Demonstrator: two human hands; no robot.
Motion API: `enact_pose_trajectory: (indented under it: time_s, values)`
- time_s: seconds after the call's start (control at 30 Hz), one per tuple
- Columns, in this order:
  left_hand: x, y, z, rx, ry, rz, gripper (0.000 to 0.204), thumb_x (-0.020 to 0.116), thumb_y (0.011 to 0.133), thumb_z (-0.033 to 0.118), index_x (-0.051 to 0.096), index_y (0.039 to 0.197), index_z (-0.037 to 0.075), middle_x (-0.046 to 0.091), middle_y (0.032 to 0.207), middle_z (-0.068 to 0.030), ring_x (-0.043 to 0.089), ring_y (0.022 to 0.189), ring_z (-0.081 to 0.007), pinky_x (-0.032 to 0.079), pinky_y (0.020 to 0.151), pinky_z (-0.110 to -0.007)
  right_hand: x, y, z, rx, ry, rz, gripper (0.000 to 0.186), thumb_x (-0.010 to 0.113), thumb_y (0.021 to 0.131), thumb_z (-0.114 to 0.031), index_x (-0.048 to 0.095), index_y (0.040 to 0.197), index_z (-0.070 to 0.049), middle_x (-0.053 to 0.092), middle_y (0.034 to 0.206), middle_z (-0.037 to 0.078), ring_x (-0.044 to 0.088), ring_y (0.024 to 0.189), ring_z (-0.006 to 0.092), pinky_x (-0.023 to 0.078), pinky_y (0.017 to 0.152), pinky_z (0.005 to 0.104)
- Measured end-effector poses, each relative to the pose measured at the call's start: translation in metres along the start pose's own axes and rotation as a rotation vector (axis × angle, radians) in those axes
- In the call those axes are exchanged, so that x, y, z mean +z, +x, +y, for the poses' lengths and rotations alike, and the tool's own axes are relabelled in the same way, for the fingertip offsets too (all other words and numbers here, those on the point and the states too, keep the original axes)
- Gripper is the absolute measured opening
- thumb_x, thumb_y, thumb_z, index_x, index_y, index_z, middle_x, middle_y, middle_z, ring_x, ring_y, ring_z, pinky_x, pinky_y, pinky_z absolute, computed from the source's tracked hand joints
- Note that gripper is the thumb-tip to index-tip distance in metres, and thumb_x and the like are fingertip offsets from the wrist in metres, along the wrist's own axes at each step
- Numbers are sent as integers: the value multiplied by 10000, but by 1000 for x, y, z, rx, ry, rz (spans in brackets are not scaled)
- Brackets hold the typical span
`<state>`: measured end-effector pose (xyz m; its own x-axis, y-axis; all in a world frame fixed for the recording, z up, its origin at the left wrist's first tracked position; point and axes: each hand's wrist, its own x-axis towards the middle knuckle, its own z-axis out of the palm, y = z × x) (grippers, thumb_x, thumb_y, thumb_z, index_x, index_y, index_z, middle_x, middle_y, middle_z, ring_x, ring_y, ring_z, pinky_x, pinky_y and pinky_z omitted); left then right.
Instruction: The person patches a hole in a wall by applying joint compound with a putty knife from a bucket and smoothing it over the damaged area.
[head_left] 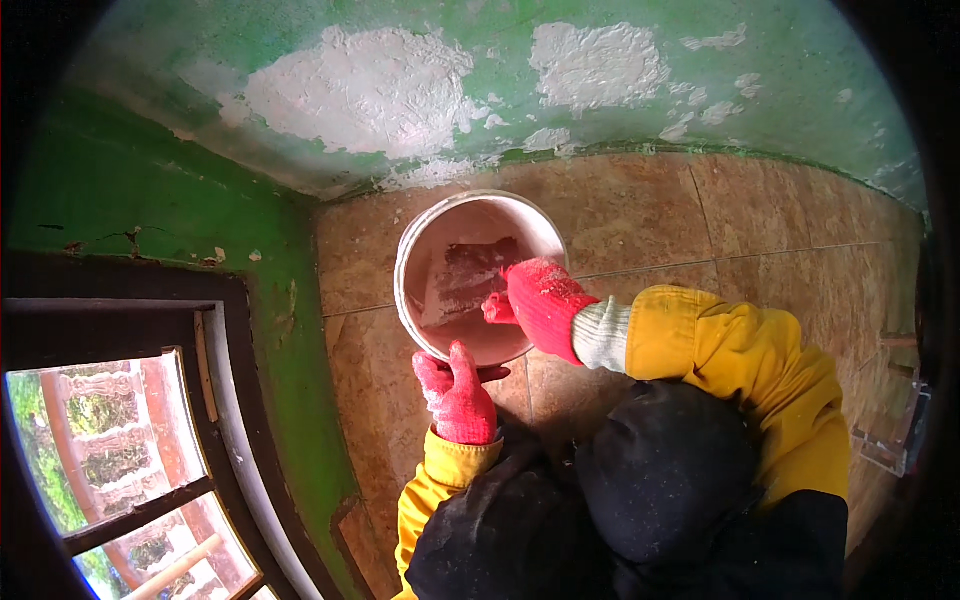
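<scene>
A white round bucket (405, 285) stands on the floor near the wall, its inside coated with pinkish-white paste (445, 290). My left hand (460, 400), in a red glove, is at the bucket's near rim, with thumb and fingers gripping the edge. Over the bucket's right side reaches my right hand (545, 305), in a red glove with a pale knit cuff. Its fingers are curled; what they hold is hidden. Just beyond them, a dark reddish patch (480, 262) shows in the bucket; I cannot tell whether it is a blade or shadow.
Ahead rises a green wall (500, 60) with rough white filler patches (365, 90). On the left, a dark-framed window (110, 430) is set in another green wall. Brown floor tiles (640, 210) surround the bucket. A clear plastic object (890, 450) lies at the far right.
</scene>
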<state>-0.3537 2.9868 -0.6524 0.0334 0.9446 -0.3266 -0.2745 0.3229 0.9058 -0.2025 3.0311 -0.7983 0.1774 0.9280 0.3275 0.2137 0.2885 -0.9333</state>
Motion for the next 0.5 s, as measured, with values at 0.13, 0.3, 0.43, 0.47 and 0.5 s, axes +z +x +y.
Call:
enact_pose_trajectory:
  time_s: [0.13, 0.3, 0.43, 0.47, 0.5]
  values:
    - [-1, 0, 0, 10, -7, 10, 173, 479, 917, 139, 354, 966, 30, 517, 904, -117, 613, 638, -242, 554, 532, -341, -10, 21, -62, 23, -521, -206, 187, 454, 884, -190, 608, 928, -94, 580, 736, 83, 589, 642, 223, 425, 561, 351]
    - [-4, -1, -4, -5, -10, -18, 206, 460, 921, 177, 375, 1033, 27, 526, 945, -135, 620, 623, -265, 548, 502, -332, -18, 57, -145, 32, -1342, -814, 161, 476, 879, -125, 601, 957, -59, 600, 739, 103, 603, 657, 228, 433, 560, 367]
    - [5, 1, -6, -12, -29, 9, 242, 470, 918, 180, 380, 1088, 32, 534, 976, -133, 622, 637, -265, 552, 515, -334, -24, 15, -68, -45, -927, -605, 147, 478, 887, -104, 587, 910, -8, 638, 802, 117, 627, 727, 248, 450, 578, 363]
    - [3, 1, -6, -3, -17, 12, 257, 473, 918, 180, 380, 1109, 35, 536, 988, -133, 622, 642, -264, 553, 518, -334, -23, 10, -61, -131, -803, -488, 152, 475, 890, -106, 590, 891, -5, 640, 815, 124, 629, 737, 253, 451, 579, 363]
    - [3, 0, -7, -5, -19, 13, 257, 473, 918, 180, 380, 1109, 35, 536, 988, -133, 622, 642, -264, 553, 518, -334, -24, 5, -55, -226, -686, -377, 161, 473, 893, -109, 592, 871, -2, 642, 829, 131, 631, 747, 257, 452, 581, 363]
